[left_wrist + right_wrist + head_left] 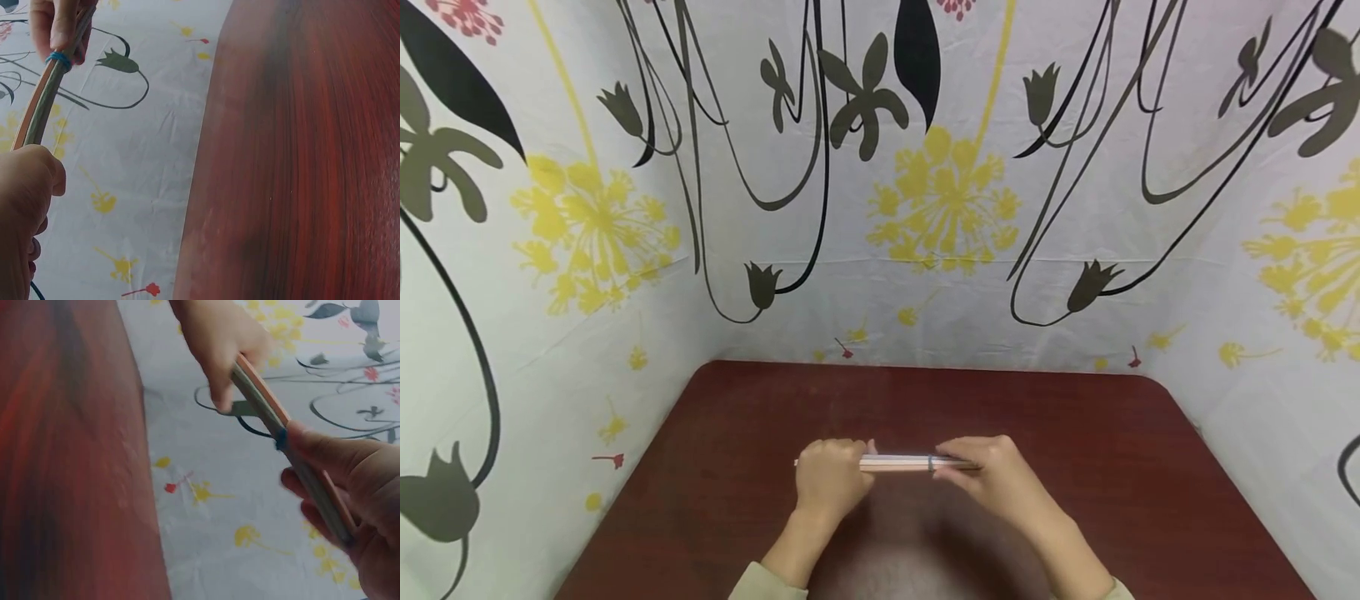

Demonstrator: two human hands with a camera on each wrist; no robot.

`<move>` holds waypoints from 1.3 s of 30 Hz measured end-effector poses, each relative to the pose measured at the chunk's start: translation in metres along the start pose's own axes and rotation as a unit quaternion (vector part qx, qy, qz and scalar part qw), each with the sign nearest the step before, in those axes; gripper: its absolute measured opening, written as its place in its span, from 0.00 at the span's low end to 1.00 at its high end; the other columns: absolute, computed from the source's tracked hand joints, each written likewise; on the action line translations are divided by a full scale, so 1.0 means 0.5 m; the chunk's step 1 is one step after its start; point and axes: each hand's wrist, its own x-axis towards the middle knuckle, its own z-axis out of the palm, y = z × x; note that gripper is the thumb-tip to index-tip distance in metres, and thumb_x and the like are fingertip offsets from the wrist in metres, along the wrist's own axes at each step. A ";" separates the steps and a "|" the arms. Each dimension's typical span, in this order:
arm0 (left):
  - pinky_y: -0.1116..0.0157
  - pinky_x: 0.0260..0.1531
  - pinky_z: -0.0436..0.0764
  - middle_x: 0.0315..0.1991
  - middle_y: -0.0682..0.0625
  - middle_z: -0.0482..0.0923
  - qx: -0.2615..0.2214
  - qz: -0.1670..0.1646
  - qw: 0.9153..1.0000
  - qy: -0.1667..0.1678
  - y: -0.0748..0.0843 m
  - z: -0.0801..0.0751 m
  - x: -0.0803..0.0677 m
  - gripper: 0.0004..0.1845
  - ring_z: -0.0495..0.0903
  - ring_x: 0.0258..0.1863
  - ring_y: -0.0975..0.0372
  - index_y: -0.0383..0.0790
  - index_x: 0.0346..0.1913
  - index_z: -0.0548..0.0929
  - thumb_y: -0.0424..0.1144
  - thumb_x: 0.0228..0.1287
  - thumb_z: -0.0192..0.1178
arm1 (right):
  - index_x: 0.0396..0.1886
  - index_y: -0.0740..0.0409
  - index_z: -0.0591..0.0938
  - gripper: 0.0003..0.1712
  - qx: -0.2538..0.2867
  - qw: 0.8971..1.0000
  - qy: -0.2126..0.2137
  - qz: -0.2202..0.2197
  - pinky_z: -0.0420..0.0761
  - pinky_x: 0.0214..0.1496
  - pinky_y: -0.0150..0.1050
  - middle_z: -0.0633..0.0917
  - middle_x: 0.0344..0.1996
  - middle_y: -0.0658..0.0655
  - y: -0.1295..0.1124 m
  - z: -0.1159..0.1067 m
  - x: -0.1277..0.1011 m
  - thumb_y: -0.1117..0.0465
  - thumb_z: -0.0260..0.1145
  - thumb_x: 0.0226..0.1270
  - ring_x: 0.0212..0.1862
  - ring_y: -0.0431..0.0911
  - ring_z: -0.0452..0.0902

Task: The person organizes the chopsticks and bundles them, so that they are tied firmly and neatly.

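A bundle of thin, straight sticks [895,462] is held level above the table, between both hands in the head view. Pinkish-orange and grey-green sides show on the sticks in the wrist views. My left hand [831,479] grips one end in a fist, with a small tip poking out beyond it. Near the other end, a blue rubber band [59,59] is wound round the bundle. My right hand [1000,479] pinches the sticks at this band, thumb and fingers [312,447] on opposite sides. The right end of the bundle is partly hidden by that hand.
Beneath the hands lies a dark red wooden table [737,408] with rounded far corners. Pale cloth [850,283] printed with flowers and stems hangs behind it and along both sides.
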 end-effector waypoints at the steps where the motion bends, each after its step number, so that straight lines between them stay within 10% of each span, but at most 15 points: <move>1: 0.64 0.10 0.64 0.07 0.56 0.67 -0.001 -0.001 1.000 0.003 -0.002 0.001 0.000 0.20 0.66 0.05 0.59 0.47 0.08 0.71 0.41 0.47 0.69 | 0.35 0.60 0.88 0.18 -0.012 1.000 -0.005 -0.002 0.82 0.36 0.27 0.90 0.31 0.52 0.000 -0.003 0.001 0.71 0.82 0.41 0.31 0.39 0.86; 8: 0.65 0.11 0.63 0.07 0.57 0.68 0.005 -0.004 1.000 0.019 0.005 0.004 -0.001 0.11 0.66 0.05 0.61 0.49 0.10 0.77 0.38 0.34 0.71 | 0.30 0.52 0.83 0.15 -0.070 0.997 -0.030 -0.013 0.84 0.47 0.39 0.83 0.26 0.40 -0.017 0.006 0.011 0.68 0.81 0.45 0.29 0.28 0.77; 15: 0.66 0.12 0.63 0.08 0.57 0.70 0.009 0.036 0.999 0.014 0.026 0.005 0.010 0.13 0.67 0.07 0.62 0.50 0.11 0.76 0.44 0.31 0.73 | 0.38 0.55 0.86 0.18 -0.064 0.997 -0.034 -0.031 0.84 0.50 0.38 0.88 0.33 0.45 -0.029 0.034 0.014 0.63 0.82 0.46 0.35 0.36 0.86; 22: 0.64 0.13 0.67 0.11 0.57 0.74 0.007 0.000 1.000 0.020 0.010 0.003 0.008 0.11 0.72 0.09 0.61 0.52 0.14 0.83 0.41 0.20 0.75 | 0.39 0.59 0.88 0.22 -0.071 0.997 0.005 -0.012 0.85 0.44 0.39 0.90 0.34 0.51 -0.013 0.004 0.006 0.66 0.84 0.39 0.37 0.45 0.89; 39: 0.65 0.13 0.66 0.11 0.57 0.75 -0.004 0.010 1.000 0.018 0.024 -0.002 0.008 0.09 0.71 0.09 0.62 0.51 0.14 0.82 0.41 0.24 0.74 | 0.40 0.59 0.89 0.20 -0.108 0.994 -0.012 -0.011 0.84 0.39 0.36 0.90 0.34 0.49 -0.026 0.026 0.002 0.64 0.83 0.43 0.33 0.39 0.87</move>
